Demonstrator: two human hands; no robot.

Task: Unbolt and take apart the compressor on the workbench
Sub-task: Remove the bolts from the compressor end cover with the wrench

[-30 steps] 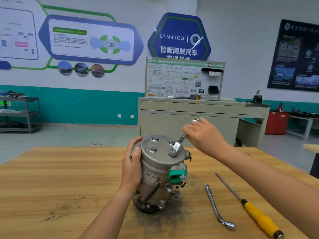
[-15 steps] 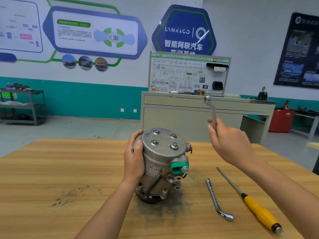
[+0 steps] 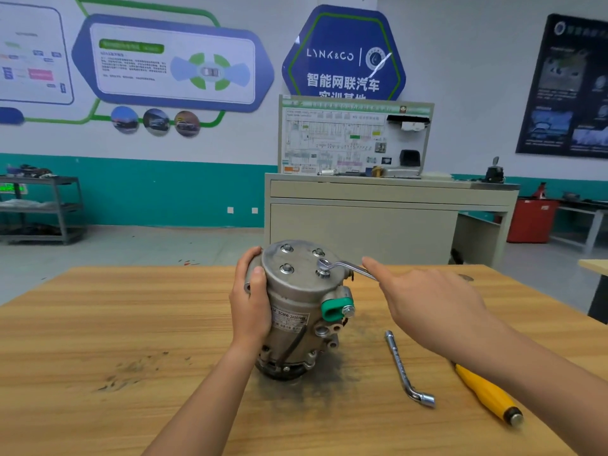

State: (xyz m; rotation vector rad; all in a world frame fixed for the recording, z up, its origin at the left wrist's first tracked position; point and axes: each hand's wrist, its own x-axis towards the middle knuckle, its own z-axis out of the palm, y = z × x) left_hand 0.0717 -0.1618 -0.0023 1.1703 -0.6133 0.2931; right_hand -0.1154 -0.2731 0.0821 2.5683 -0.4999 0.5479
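A grey metal compressor (image 3: 297, 307) stands upright on the wooden workbench (image 3: 131, 324), with several bolts on its flat top and a green port cap on its right side. My left hand (image 3: 251, 297) grips its left side. A ring wrench (image 3: 345, 266) sits on the front right bolt (image 3: 324, 270), its handle pointing right. My right hand (image 3: 427, 307) holds that handle, the forefinger stretched along it.
An L-shaped socket wrench (image 3: 403, 366) and a yellow-handled screwdriver (image 3: 487, 393) lie on the bench right of the compressor, partly under my right forearm. A dark grease stain surrounds the compressor's base. A grey cabinet (image 3: 362, 218) stands behind the bench.
My right hand lifted the wrench off the bolt, raised it, then brought it back down onto the same bolt with the handle now pointing right. The left hand kept its grip.
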